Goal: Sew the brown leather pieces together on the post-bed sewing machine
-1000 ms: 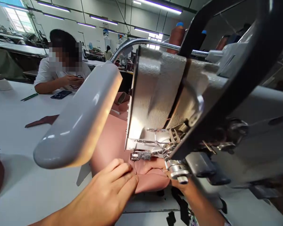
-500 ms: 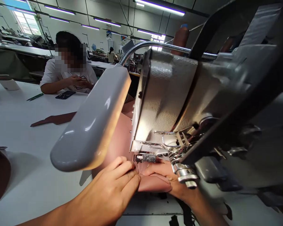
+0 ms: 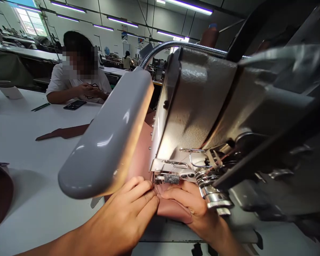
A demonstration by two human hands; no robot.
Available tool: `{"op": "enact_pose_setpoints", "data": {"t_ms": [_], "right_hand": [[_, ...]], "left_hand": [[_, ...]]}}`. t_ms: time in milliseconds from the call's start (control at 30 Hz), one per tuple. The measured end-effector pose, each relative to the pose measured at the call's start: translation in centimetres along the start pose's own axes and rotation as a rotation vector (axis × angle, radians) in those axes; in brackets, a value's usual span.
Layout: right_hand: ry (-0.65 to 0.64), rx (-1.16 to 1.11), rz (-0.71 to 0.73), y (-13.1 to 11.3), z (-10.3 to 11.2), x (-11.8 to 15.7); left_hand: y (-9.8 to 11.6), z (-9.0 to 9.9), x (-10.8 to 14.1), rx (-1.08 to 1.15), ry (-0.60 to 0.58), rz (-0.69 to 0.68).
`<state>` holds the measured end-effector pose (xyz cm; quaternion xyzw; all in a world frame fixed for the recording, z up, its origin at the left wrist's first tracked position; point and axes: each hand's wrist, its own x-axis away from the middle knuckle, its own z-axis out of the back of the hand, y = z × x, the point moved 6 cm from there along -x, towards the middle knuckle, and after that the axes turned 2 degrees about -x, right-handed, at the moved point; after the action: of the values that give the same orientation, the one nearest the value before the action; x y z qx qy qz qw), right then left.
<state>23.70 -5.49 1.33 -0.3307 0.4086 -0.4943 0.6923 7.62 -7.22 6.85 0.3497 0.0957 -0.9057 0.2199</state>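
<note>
A pinkish-brown piece of leather-like material (image 3: pixel 173 209) lies under the head of a sewing machine (image 3: pixel 194 103). My left hand (image 3: pixel 133 206) grips its near left edge with curled fingers, close to the presser foot (image 3: pixel 157 177). On the other side my right hand (image 3: pixel 189 199) holds the same piece, thumb and fingers closed at its fold, partly behind the machine's metal parts. More of the material rises behind the grey lamp (image 3: pixel 106 138), which lights the stitching spot. The needle itself is too small to make out.
The white table (image 3: pixel 56 167) carries a flat brown cut piece (image 3: pixel 64 132), a phone (image 3: pixel 75 105), a green pen (image 3: pixel 41 106) and a white cup (image 3: pixel 10 90). Across it sits a person (image 3: pixel 78 80) with hands together. Dark scraps (image 3: pixel 196 249) lie near the front edge.
My right hand has shifted slightly and shows more clearly beside the presser foot. My left hand keeps its hold. The view has tilted a little, so the machine appears farther right.
</note>
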Motion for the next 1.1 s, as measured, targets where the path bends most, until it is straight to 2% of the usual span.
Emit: {"op": "enact_pose_setpoints", "data": {"t_ms": [100,233,300,400,533,633,733,867,1100], "right_hand": [[-0.009,0.121,0.071,-0.3,-0.2,0.2],[0.043,0.213,0.114,-0.5,-0.4,0.5],[0.067,0.266,0.166,-0.9,-0.6,0.6],[0.104,0.368,0.295,-1.9,-1.2,0.9],[0.178,0.588,0.492,-3.0,-1.9,1.5],[0.259,0.642,0.57,-3.0,-2.0,1.9],[0.316,0.641,0.6,-2.9,-2.2,2.1],[0.334,0.657,0.606,-3.2,-2.6,2.1],[0.32,0.673,0.604,-3.6,-2.9,1.9]], "left_hand": [[0.3,0.1,0.4,-0.016,0.031,-0.023],[0.4,-1.1,1.3,-0.037,-0.032,0.013],[0.7,-1.7,1.9,-0.026,0.02,0.015],[1.3,-2.4,2.9,-0.029,0.173,-0.007],[1.1,-3.2,3.5,-0.124,0.226,0.029],[0.8,-2.7,3.4,-0.159,0.251,-0.055],[0.4,-2.3,3.0,-0.15,0.185,-0.136],[-0.5,-1.8,3.0,-0.055,0.141,-0.173],[-1.4,-2.1,4.9,0.044,0.032,-0.175]]}}
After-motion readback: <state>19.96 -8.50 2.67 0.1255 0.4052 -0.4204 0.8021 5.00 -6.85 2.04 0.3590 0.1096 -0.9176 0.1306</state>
